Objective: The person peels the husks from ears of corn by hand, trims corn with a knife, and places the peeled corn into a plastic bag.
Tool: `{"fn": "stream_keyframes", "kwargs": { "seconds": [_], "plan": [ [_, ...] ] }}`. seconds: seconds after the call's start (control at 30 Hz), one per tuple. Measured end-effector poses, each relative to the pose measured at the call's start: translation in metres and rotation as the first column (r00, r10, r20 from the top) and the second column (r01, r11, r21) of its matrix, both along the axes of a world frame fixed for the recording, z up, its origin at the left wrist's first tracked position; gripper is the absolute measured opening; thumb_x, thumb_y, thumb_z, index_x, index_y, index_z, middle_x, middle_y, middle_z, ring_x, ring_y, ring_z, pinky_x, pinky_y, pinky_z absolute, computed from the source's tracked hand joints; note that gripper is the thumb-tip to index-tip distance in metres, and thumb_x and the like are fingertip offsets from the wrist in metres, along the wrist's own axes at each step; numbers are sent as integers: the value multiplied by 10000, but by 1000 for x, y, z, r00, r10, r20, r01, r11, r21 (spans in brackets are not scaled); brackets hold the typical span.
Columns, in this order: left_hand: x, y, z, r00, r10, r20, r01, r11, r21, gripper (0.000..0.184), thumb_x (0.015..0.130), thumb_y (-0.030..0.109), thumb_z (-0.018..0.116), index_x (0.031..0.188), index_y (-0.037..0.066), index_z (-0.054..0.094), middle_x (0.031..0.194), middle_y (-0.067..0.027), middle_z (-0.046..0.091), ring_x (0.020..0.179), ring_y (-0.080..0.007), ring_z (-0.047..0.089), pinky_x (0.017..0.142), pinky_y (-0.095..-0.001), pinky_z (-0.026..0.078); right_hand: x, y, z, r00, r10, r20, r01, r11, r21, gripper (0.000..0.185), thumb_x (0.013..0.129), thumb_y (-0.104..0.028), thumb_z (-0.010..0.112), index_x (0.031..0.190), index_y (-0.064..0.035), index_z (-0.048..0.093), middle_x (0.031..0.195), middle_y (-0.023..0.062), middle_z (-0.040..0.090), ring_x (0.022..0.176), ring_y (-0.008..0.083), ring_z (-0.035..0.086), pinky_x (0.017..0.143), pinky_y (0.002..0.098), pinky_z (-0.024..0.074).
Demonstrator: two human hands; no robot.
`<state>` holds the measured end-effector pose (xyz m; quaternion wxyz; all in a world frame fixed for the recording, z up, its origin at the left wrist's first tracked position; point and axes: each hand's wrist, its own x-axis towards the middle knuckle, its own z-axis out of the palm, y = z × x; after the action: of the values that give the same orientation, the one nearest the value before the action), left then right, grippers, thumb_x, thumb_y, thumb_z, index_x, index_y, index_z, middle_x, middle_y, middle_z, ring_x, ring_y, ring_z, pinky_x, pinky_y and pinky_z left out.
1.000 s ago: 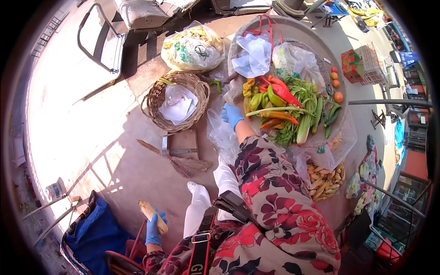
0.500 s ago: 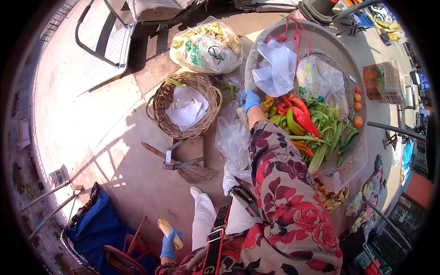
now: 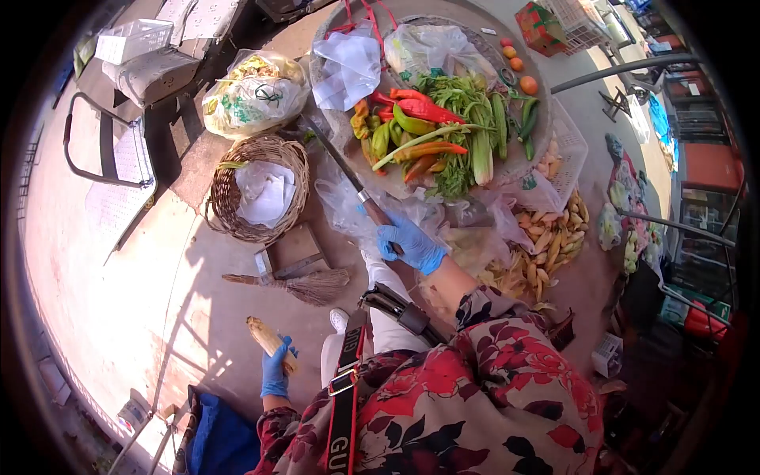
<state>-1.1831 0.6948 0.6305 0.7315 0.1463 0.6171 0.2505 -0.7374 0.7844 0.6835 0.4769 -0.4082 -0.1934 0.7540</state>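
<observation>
Low on the left, my left hand [image 3: 277, 368], in a blue glove, is closed around a pale, tan, long piece that looks like an ear of corn [image 3: 264, 336]. My right hand [image 3: 410, 243], also gloved in blue, grips the brown handle of a long knife [image 3: 339, 162]. The dark blade points up and left, its tip near the round tray's edge. Beyond it, the large grey round tray [image 3: 328, 127] bears red peppers [image 3: 427, 111], green peppers [image 3: 412, 120], celery [image 3: 482, 158], cucumbers [image 3: 529, 119] and tomatoes [image 3: 528, 85].
A wicker basket [image 3: 224, 194] with white paper inside stands left of the knife, below a stuffed plastic bag [image 3: 257, 95]. A hand broom [image 3: 309, 286] lies by a small wooden frame [image 3: 294, 249]. Yellowish pieces [image 3: 546, 245] are heaped at right. A platform cart [image 3: 119, 186] stands far left.
My right hand has drawn back from the tray's left edge toward my body and now shows a knife in its grip. My left hand still holds the tan piece. The view has shifted right.
</observation>
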Motion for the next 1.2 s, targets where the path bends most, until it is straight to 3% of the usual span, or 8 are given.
{"fn": "stream_keyframes", "kwargs": {
  "seconds": [0.13,0.3,0.53,0.73,0.8,0.93,1.1,1.2],
  "plan": [
    [-6,5,31,981,-120,152,118,993,20,643,772,271,652,1323,128,354,1112,-81,551,941,-199,546,813,-401,468,-13,-124,54,994,-110,21,104,974,199,513,813,-233,595,1212,53,446,718,53,574,572,119,538,533,255,446],
    [-14,-17,43,928,-230,293,248,968,-25,448,844,339,572,1230,167,426,964,-65,595,661,-117,571,591,-263,494,-61,-253,44,782,-315,538,437,892,-113,374,840,-412,592,835,-39,573,658,8,551,476,73,486,420,226,386],
    [13,-88,16,805,-576,143,592,796,-129,453,840,348,588,1225,161,438,912,-53,607,707,-145,575,627,-294,495,-93,-425,28,700,-502,509,666,717,-208,345,839,-395,591,838,-51,592,668,-9,556,548,71,511,511,224,425],
    [116,-185,-8,512,-851,-119,853,520,-50,422,675,152,745,1004,46,503,782,-55,562,620,-182,578,562,-315,502,-68,-593,-1,581,-524,623,777,584,-233,350,833,-373,606,867,-25,622,655,5,580,517,64,499,477,225,410],
    [151,-221,-30,506,-862,21,863,506,-7,451,660,146,755,1014,44,496,795,-60,568,634,-191,591,558,-324,508,-50,-655,-10,531,-574,623,831,495,-253,334,835,-360,609,843,-26,617,619,1,566,484,62,484,442,226,393],
    [249,-327,-2,479,-877,-33,877,480,-25,457,722,165,675,1113,25,485,828,-82,598,690,-204,619,609,-325,524,-16,-767,-7,473,-639,606,881,323,-347,288,843,-322,615,749,-54,564,571,-6,531,433,50,450,367,219,340],
    [321,-404,-12,179,-955,-237,983,163,84,439,682,181,695,1041,-7,526,816,-92,595,676,-178,604,599,-318,513,16,-845,-4,208,-731,650,965,46,-257,283,851,-302,605,763,-44,527,587,19,540,422,48,451,342,198,324],
    [356,-430,-7,20,-906,-423,989,-45,143,488,636,232,720,1016,-13,535,796,-87,597,684,-162,600,610,-308,501,19,-869,-23,22,-754,656,1000,27,-2,253,859,-268,595,757,-48,523,595,20,548,432,43,452,360,189,338]
  ]
}}
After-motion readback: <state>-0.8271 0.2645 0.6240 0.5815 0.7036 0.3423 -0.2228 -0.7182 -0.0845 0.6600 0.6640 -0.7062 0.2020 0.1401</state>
